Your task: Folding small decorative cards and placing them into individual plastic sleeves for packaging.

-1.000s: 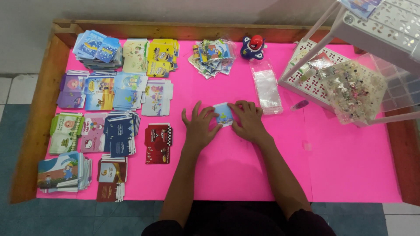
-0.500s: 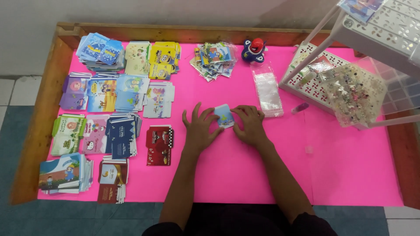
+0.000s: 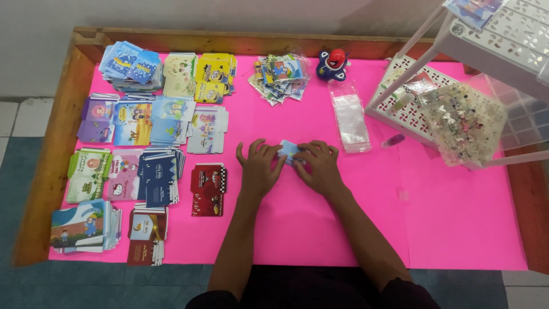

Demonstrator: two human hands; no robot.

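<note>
From my remote seat I look down on a wooden-framed table (image 3: pixel 60 143) covered in a smooth, matte sheet of bright pink paper (image 3: pixel 457 217). At the right edge stands a white plastic rack with perforated lattice shelves (image 3: pixel 503 34), and leaning against it is a clear crinkled bag of small beads and trinkets (image 3: pixel 463 123). The left half of the pink sheet holds rows of glossy printed paper envelopes in neat stacks (image 3: pixel 140 120), blue, yellow, green, navy and red, with a looser fanned pile of small colourful packets (image 3: pixel 280 77) near the far edge. Beside that pile sits a small rounded blue and red toy figure (image 3: pixel 333 63), and just below it lies a flat stack of transparent plastic sleeves (image 3: pixel 350 121).

At the middle of the table both my hands rest on a small light-blue paper envelope (image 3: pixel 289 151). The left hand (image 3: pixel 258 169) lies flat with fingers spread, its fingertips pressing the envelope's left edge. The right hand (image 3: pixel 319 166) is half curled, fingers bent over the envelope's right side, pinning it to the pink sheet. Most of the envelope is hidden beneath the fingers.
</note>
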